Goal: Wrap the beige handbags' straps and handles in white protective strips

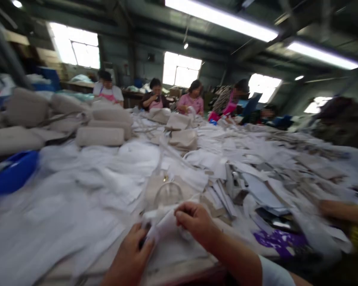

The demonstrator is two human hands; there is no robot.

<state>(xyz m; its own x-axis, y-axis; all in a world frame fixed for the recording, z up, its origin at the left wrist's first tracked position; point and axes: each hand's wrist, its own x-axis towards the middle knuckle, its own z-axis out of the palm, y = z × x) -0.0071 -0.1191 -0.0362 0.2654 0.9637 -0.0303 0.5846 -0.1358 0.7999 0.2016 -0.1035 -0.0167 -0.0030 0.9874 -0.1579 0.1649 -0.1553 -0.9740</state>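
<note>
Low in the head view, my left hand (133,250) is closed around the left side of a white, sheet-like piece (166,227), thumb on top. A small dark item shows between that thumb and the fingers, too blurred to name. My right hand (195,220) pinches the right part of the same white piece, its fingers curled together. Just beyond both hands lies a beige piece with a curved loop (168,190), like a bag handle. Motion blur hides the fine detail around the fingertips.
Loose white material (86,190) covers the left. Beige rolled bundles (103,135) are piled behind it, near a blue object (13,171). Flat scraps (262,190) and a purple patterned piece (279,240) lie right. Another person's arm (344,212) reaches in; several people work across the table.
</note>
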